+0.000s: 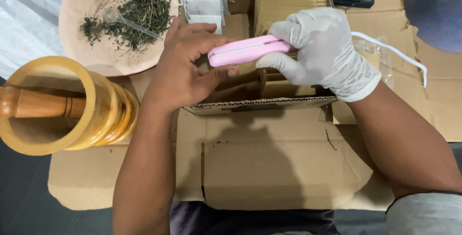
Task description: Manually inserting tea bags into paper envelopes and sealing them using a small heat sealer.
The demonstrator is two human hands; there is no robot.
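We had both hands, left hand (185, 69) bare and right hand (322, 52) gloved, clamped on the pink sealer (245, 51), whose dangling white cord (392, 52) could've snagged the cardboard box (260, 104).

Bright overhead light, soft shadows under arms, slight blur

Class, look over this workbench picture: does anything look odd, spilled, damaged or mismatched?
Yes. Only the right hand wears a white glove; the left hand is bare, though both grip the pink sealer. Dried herb bits lie scattered across the plate, and the cardboard sheet underneath is torn and creased.
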